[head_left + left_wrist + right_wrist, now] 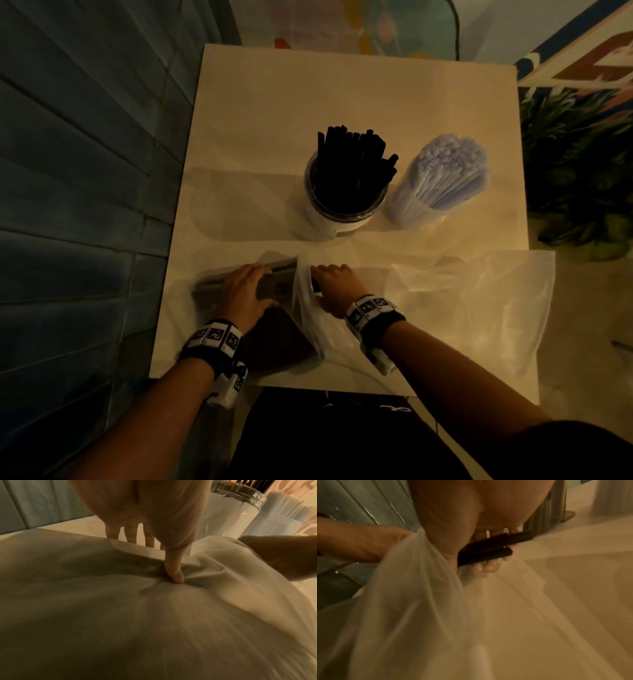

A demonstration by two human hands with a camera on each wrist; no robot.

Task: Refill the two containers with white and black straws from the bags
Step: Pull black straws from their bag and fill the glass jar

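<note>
On the table, a clear jar (342,219) stands full of black straws (352,164); beside it on the right is a clear container (407,205) packed with white straws (452,161). Near the front edge lies a translucent bag of black straws (274,329). My left hand (246,291) holds it down, fingers curled over its far edge and thumb (175,573) pressed into the plastic. My right hand (330,281) is at the bag's mouth (412,582), gripping a few black straws (488,550) that stick out past its fingers (486,566).
A second, flat translucent bag (479,298) lies on the table's right front part. A green plant (579,164) stands past the right edge. A blue panelled wall (85,171) runs along the left. The table's far half (342,85) is bare.
</note>
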